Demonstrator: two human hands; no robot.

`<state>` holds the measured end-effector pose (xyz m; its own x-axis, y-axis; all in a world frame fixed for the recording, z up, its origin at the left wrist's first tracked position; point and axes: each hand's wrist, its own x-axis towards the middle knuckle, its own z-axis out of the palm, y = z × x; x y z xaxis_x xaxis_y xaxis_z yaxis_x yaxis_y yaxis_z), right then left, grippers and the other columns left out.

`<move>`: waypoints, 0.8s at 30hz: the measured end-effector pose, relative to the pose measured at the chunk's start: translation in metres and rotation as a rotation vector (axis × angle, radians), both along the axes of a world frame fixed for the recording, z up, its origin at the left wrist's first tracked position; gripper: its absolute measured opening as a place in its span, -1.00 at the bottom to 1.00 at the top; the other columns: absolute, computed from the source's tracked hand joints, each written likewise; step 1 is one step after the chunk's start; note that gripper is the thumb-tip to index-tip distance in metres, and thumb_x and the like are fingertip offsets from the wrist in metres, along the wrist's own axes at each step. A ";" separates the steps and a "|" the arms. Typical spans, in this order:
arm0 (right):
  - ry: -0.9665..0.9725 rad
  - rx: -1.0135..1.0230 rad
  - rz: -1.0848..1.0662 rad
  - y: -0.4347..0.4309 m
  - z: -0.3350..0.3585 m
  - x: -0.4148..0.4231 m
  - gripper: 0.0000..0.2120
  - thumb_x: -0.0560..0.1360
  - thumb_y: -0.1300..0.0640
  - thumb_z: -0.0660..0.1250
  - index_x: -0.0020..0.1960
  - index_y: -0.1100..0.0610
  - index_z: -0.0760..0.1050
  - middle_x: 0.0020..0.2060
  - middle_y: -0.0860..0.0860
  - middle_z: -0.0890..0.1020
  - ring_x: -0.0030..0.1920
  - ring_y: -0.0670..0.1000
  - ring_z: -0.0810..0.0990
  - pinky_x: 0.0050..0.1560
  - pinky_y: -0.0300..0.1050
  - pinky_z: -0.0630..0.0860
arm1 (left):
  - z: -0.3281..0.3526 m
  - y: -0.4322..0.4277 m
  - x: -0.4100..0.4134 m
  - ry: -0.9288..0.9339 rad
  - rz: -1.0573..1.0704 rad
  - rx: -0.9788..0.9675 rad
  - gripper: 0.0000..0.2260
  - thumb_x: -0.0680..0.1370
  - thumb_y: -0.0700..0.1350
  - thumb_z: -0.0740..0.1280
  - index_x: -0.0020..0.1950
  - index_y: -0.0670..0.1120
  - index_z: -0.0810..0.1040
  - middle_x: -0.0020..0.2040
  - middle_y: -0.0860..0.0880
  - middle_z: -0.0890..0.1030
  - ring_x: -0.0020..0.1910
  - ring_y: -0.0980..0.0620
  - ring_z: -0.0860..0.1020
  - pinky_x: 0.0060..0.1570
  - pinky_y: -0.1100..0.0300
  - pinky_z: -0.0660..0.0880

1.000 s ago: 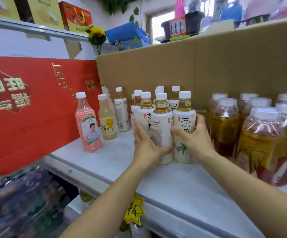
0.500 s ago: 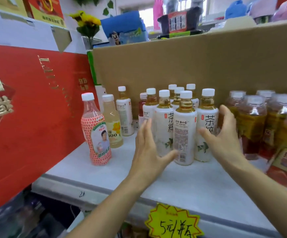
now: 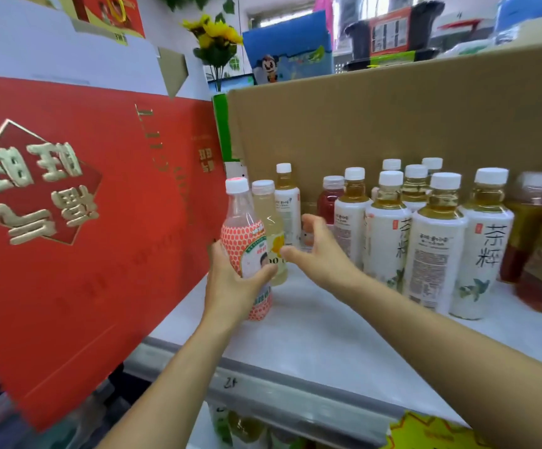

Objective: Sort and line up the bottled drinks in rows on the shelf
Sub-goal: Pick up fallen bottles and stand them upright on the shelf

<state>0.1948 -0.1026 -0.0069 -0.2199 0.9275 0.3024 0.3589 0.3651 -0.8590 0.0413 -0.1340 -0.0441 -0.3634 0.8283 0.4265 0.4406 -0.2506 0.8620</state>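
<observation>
Left hand point(image 3: 235, 286) is on the pink spotted bottle point(image 3: 242, 231), thumb and fingers wrapped round its lower label, a firm grip. That bottle stands at the left end of the shelf point(image 3: 328, 338), just beside the big red gift box point(image 3: 84, 222). There is one of it and one pale yellow bottle point(image 3: 268, 218), tucked right behind it and touching. Right hand point(image 3: 319, 254) is in there too, fingers point(image 3: 311, 223) spread wide and curved and holding nothing, thumb up against the yellow bottle's label; whether it actually touches, I cannot tell. Further back is one lone white tea bottle point(image 3: 288, 205) against the cardboard point(image 3: 392, 118). To the right, one red drink point(image 3: 329, 199) with a clear cap. Then comes the main pack of white tea bottles point(image 3: 436, 254): seven white caps by my count, packed close, with the front two standing side by side nearest the shelf edge. That makes eight white ones in all. Far right are the amber bottles point(image 3: 535, 228), at least two; they are blurred and cut off by the frame, so no firm number there. One yellow price tag point(image 3: 431, 432) hangs on the shelf's front edge.
</observation>
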 end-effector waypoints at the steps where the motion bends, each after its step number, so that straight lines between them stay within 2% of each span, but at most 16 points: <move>1: 0.012 -0.055 0.008 0.010 -0.003 -0.009 -0.28 0.52 0.14 0.42 0.54 0.03 0.10 0.43 -0.04 0.35 0.29 -0.12 0.38 0.25 -0.14 0.35 | -0.001 0.001 -0.005 -0.015 -0.028 -0.004 -0.33 0.33 -0.05 0.63 0.29 0.05 0.32 0.07 0.17 0.57 0.04 0.20 0.58 0.11 0.06 0.56; 3: 0.055 -0.117 0.015 0.029 -0.010 -0.025 -0.21 0.49 0.14 0.47 0.55 0.04 0.07 0.44 -0.01 0.37 0.37 0.00 0.41 0.33 -0.01 0.37 | -0.001 0.002 -0.013 -0.043 -0.076 -0.001 -0.37 0.33 -0.07 0.62 0.23 0.07 0.31 0.04 0.19 0.57 0.01 0.27 0.57 0.01 0.19 0.55; 5: 0.103 -0.155 0.012 0.045 -0.014 -0.039 -0.19 0.45 0.13 0.51 0.53 0.05 0.11 0.38 0.00 0.43 0.33 0.00 0.45 0.27 -0.06 0.38 | -0.002 0.004 -0.020 -0.066 -0.109 -0.017 -0.38 0.35 -0.10 0.61 0.23 0.08 0.30 0.06 0.16 0.57 0.03 0.23 0.58 -0.02 0.24 0.54; 8: 0.116 -0.135 -0.004 0.062 -0.019 -0.054 -0.34 0.39 0.08 0.55 0.40 0.00 0.33 0.23 -0.05 0.58 0.23 -0.03 0.54 0.29 0.01 0.45 | -0.001 0.009 -0.028 -0.075 -0.141 -0.041 -0.39 0.38 -0.13 0.59 0.26 0.07 0.28 0.10 0.10 0.57 0.10 0.13 0.59 0.07 0.13 0.54; 11: 0.108 -0.054 -0.003 0.071 -0.027 -0.059 -0.52 0.35 0.05 0.56 0.23 -0.07 0.51 0.07 -0.09 0.67 0.12 -0.06 0.63 0.21 0.12 0.56 | -0.001 0.012 -0.032 -0.072 -0.171 -0.040 -0.40 0.40 -0.15 0.58 0.27 0.05 0.29 0.11 0.08 0.57 0.10 0.12 0.59 0.08 0.14 0.54; 13: 0.137 -0.048 -0.012 0.065 -0.026 -0.056 -0.51 0.36 0.08 0.56 0.23 -0.02 0.49 0.09 -0.07 0.66 0.14 -0.04 0.61 0.22 0.09 0.55 | -0.004 0.012 -0.034 -0.088 -0.191 -0.038 -0.39 0.40 -0.14 0.57 0.31 0.03 0.30 0.13 0.08 0.58 0.11 0.11 0.60 0.10 0.12 0.56; 15: 0.148 -0.091 -0.025 0.054 -0.026 -0.047 -0.46 0.39 0.08 0.55 0.27 0.01 0.38 0.14 -0.06 0.59 0.16 -0.02 0.56 0.24 0.02 0.50 | -0.007 0.010 -0.033 -0.104 -0.199 -0.051 -0.38 0.42 -0.13 0.56 0.35 0.01 0.30 0.15 0.07 0.58 0.13 0.11 0.59 0.12 0.11 0.55; 17: 0.119 -0.122 -0.045 0.042 -0.029 -0.032 -0.38 0.40 0.06 0.54 0.36 0.01 0.32 0.15 -0.05 0.56 0.16 -0.01 0.54 0.20 -0.01 0.47 | -0.008 0.006 -0.031 -0.141 -0.207 -0.053 -0.39 0.44 -0.13 0.54 0.37 0.02 0.30 0.15 0.09 0.56 0.13 0.14 0.57 0.11 0.14 0.52; 20: 0.128 -0.111 -0.031 0.016 -0.032 -0.004 -0.41 0.38 0.07 0.55 0.33 -0.02 0.39 0.11 -0.09 0.61 0.11 -0.08 0.58 0.17 -0.05 0.49 | -0.004 -0.001 -0.024 -0.200 -0.229 -0.039 -0.44 0.45 -0.14 0.53 0.32 0.09 0.30 0.13 0.12 0.56 0.10 0.19 0.55 0.06 0.17 0.48; 22: 0.147 -0.104 -0.003 -0.004 -0.031 0.015 -0.47 0.38 0.10 0.55 0.28 -0.05 0.42 0.06 -0.17 0.61 0.05 -0.19 0.57 0.05 -0.20 0.48 | -0.002 -0.008 -0.015 -0.225 -0.256 -0.027 -0.48 0.46 -0.15 0.52 0.27 0.12 0.33 0.10 0.13 0.57 0.08 0.19 0.55 0.03 0.21 0.48; 24: 0.180 -0.110 -0.002 -0.022 -0.028 0.033 -0.49 0.38 0.10 0.56 0.25 -0.08 0.44 0.06 -0.17 0.63 0.04 -0.21 0.57 -0.02 -0.25 0.45 | -0.001 -0.017 -0.003 -0.239 -0.284 -0.032 -0.51 0.46 -0.14 0.51 0.27 0.11 0.36 0.09 0.13 0.59 0.08 0.16 0.58 0.08 0.14 0.52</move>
